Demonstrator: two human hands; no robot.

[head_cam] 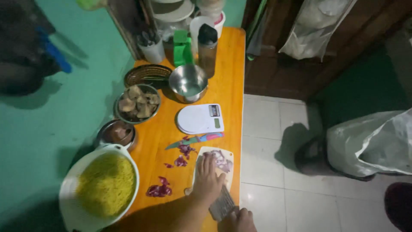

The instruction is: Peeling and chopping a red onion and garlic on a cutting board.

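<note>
My left hand point(208, 180) lies flat, fingers together, on a small white cutting board point(228, 154) near the front of an orange table point(229, 73). Chopped purple onion point(223, 161) sits on the board just beyond my fingertips. My right hand point(239, 220) is at the bottom edge, closed around a wide knife blade point(221, 205) that rests against the board's near end beside my left hand. Purple onion skins point(159, 190) lie scattered on the table left of the board. A colourful knife point(195, 139) lies behind the board.
A white colander of yellow noodles point(105, 185) stands at front left. Behind it are two metal bowls of food point(137, 103), a woven dish point(146, 74), an empty steel bowl point(188, 82), a white kitchen scale point(200, 118) and bottles and cups. White tiled floor and a sack point(373, 144) lie right.
</note>
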